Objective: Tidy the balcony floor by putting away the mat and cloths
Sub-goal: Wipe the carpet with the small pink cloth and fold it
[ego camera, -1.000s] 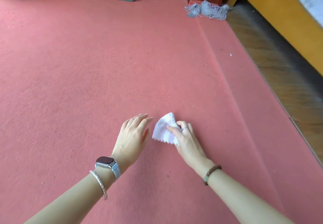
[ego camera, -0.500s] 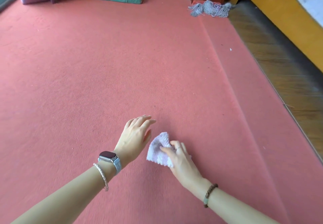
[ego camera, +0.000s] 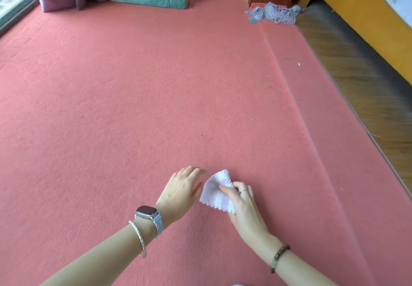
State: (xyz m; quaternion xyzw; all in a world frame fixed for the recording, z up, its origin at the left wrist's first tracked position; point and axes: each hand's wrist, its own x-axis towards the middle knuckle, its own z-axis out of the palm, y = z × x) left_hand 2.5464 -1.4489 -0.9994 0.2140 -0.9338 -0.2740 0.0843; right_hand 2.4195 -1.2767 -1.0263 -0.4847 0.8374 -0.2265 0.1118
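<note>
We have the small pale pink-and-white fleecy cloth with the zigzag edge point(ego camera: 215, 193) pinched between the thumb and curled fingers of our right hand point(ego camera: 244, 207), low over the near part of the large salmon-pink felt mat point(ego camera: 133, 107). Our left hand point(ego camera: 180, 193) lies flat on the mat just beside the cloth, fingers straight, gripping nothing; we cannot tell whether its thumb touches the fabric.

The hold takes only one corner area, so the loose fanned part may sag and slip out if we lift fast. We also judge that the left palm bears on the mat, which would hinder any attempt to roll or fold it. The tangled grey fringed cloth point(ego camera: 275, 12) at the mat's far edge, beside the dark wooden floor point(ego camera: 356, 85), could easily be overlooked.

Against the frame a second ago, our view takes in more of the far end, both hands sit lower in it, and the cloth fans wider from the same pinch.
</note>
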